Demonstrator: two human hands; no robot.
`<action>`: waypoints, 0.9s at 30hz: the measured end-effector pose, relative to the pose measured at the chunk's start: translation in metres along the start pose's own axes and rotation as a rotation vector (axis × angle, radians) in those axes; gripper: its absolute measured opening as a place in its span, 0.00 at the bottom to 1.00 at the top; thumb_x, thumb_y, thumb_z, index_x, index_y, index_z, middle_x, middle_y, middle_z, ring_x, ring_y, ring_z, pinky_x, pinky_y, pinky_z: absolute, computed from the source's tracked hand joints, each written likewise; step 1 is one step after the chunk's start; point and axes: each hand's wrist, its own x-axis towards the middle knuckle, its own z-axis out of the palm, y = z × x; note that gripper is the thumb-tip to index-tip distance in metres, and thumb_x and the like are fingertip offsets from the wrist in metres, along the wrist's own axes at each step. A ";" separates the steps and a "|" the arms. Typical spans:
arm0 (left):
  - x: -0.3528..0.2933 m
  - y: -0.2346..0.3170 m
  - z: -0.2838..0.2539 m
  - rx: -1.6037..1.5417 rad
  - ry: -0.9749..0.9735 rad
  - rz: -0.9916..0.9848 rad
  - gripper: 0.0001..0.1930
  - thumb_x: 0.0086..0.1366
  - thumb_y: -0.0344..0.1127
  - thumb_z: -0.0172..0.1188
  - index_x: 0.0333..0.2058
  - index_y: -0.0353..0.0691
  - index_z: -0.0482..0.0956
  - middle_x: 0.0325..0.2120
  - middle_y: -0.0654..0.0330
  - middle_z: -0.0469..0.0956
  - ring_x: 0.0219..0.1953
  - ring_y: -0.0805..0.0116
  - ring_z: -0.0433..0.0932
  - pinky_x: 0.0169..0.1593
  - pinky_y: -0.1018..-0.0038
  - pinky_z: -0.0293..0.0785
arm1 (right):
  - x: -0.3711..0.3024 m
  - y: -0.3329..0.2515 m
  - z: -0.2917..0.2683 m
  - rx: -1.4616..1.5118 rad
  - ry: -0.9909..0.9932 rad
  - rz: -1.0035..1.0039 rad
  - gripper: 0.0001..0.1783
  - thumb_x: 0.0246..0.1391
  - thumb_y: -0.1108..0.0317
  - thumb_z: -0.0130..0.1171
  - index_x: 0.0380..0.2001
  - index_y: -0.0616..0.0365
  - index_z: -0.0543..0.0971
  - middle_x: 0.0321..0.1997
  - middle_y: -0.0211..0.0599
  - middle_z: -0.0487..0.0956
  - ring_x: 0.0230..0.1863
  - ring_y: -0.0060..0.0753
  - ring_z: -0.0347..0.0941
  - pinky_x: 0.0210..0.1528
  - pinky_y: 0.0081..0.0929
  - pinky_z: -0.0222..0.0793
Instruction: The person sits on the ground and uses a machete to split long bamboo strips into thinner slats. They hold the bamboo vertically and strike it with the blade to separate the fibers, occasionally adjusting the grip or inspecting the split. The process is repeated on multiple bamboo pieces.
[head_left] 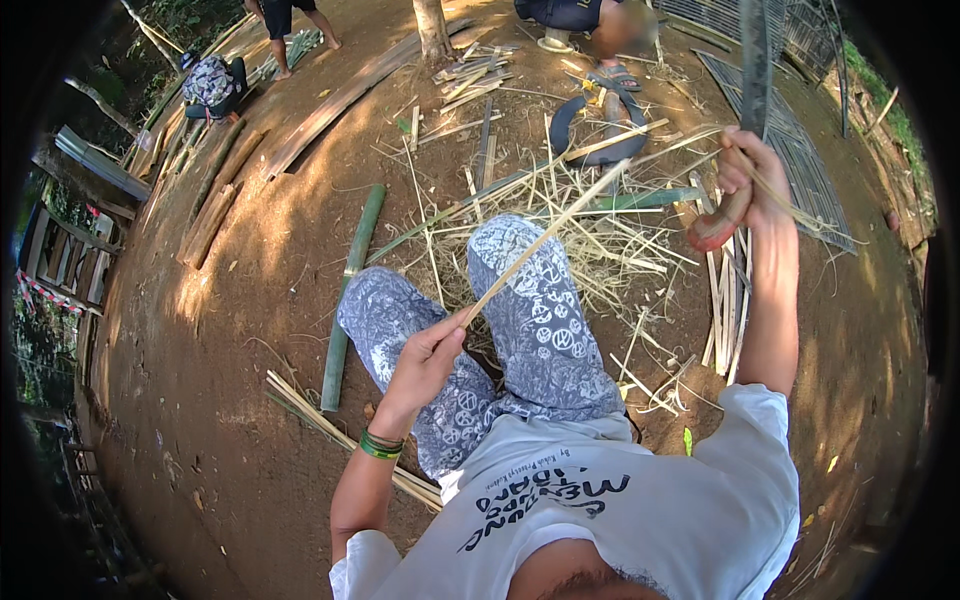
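Note:
My left hand (425,365) is closed around the near end of a long, thin bamboo strip (545,237). The strip slants up and right over my knees toward my other hand. Raised at the right, my right hand (757,180) grips a machete by its curved wooden handle (718,222), which has a reddish end. Its dark blade (761,75) points up and away. Thin pale fibres hang by the right fingers; whether they are pinched there I cannot tell. Curled bamboo shavings (625,245) lie heaped beyond my knees.
A green bamboo pole (352,300) lies left of my legs, with split strips (335,433) beside my left forearm. More strips (727,300) lie at right. Farther off are a curved black object (615,150), a slatted panel (785,150), a tree trunk (432,32) and a squatting person (568,13).

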 end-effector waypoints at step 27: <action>0.072 0.003 0.057 -0.688 -0.055 -0.224 0.08 0.77 0.36 0.46 0.48 0.46 0.72 0.21 0.72 0.61 0.16 0.85 0.55 0.17 0.85 0.48 | -0.068 0.188 0.110 -1.381 -0.395 -0.202 0.53 0.55 0.30 0.55 0.67 0.66 0.62 0.15 0.54 0.75 0.20 0.58 0.77 0.25 0.49 0.72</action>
